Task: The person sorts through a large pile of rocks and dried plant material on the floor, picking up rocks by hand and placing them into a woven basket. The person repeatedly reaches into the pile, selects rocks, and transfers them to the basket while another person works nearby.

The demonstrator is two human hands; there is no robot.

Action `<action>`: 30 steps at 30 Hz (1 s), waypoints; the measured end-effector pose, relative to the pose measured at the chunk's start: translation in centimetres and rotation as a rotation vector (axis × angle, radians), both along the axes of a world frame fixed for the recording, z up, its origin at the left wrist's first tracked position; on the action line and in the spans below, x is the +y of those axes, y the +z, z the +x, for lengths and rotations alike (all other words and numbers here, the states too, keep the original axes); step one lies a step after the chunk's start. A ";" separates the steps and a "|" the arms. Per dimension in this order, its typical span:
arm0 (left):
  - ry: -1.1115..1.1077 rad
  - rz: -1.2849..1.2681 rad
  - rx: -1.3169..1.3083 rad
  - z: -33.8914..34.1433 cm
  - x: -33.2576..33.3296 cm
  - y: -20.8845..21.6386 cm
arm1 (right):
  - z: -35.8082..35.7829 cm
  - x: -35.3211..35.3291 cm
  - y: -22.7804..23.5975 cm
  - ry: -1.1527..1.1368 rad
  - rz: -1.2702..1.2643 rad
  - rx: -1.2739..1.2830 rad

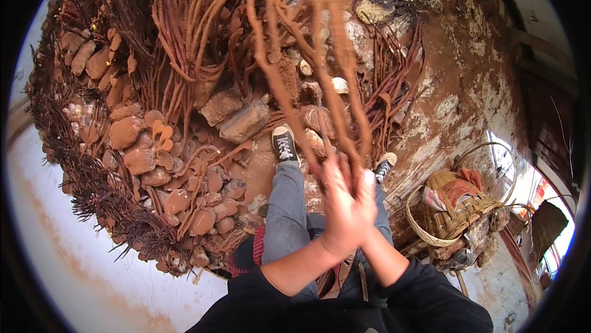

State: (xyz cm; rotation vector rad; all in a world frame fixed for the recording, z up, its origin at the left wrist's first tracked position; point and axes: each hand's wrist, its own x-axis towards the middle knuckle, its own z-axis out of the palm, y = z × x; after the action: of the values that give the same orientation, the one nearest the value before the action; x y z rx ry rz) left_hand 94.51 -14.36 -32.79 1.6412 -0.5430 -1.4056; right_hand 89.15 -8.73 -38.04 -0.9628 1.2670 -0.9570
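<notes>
While rust-brown, rope-like strands (349, 74) stretch long, bumpy and blurred before you, your hands (348, 213) press together around their near ends.

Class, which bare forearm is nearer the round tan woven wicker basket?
Right. The right forearm lies left of the basket; the left forearm lies farther left.

Both hands (348, 210) clasp long brown strands (352, 77) near heaped stones (244, 121).

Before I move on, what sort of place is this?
Hard to be sure; perhaps a rustic workshop or storeroom, judging by long brown strands, heaped stone-like lumps and a wicker basket.
</notes>
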 end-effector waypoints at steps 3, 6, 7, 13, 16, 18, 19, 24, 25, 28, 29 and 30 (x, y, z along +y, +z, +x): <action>-0.136 -0.004 0.291 -2.5 0.6 3.7 | -3.7 0.5 2.8 -0.076 -0.004 -0.058; -0.274 -0.151 0.139 -4.2 0.5 5.7 | -5.7 0.8 4.5 -0.140 0.014 -0.156; -0.258 -0.143 0.213 -5.7 1.2 6.0 | -6.9 0.8 5.2 -0.184 0.007 -0.147; -0.414 -0.034 0.286 -7.8 5.9 8.1 | -9.5 -0.4 7.3 -0.265 -0.037 -0.374; -0.476 -0.147 0.289 -8.2 3.5 11.1 | -11.7 -2.1 8.6 -0.312 -0.095 -0.417; -0.760 -0.420 -0.277 -7.5 1.4 14.0 | -12.5 -3.6 8.9 -0.328 -0.138 -0.510; -0.800 -0.519 -0.277 -7.2 1.1 14.6 | -13.1 -4.1 9.2 -0.329 -0.161 -0.551; -0.529 -0.760 -0.093 -4.4 2.1 13.1 | -16.4 -7.1 13.9 -0.517 -0.123 -0.923; -0.548 -0.682 -0.018 -2.8 2.2 11.9 | -17.3 -7.1 14.8 -0.468 -0.144 -0.991; -0.211 -0.288 0.068 -1.6 0.7 7.6 | -21.2 -4.8 16.1 -0.183 -0.126 -0.799; 0.027 -0.160 0.231 -1.7 -0.5 5.5 | -21.0 -4.6 15.2 -0.133 -0.112 -0.788; 0.117 -0.065 0.281 -0.7 -2.1 3.1 | -20.3 -4.3 14.2 -0.086 -0.097 -0.790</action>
State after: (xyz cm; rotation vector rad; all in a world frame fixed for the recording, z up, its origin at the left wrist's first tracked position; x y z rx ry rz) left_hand 93.79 -16.43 -29.67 1.3717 -0.3213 -1.4846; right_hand 68.80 -13.05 -23.81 -0.5055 0.5972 -1.3033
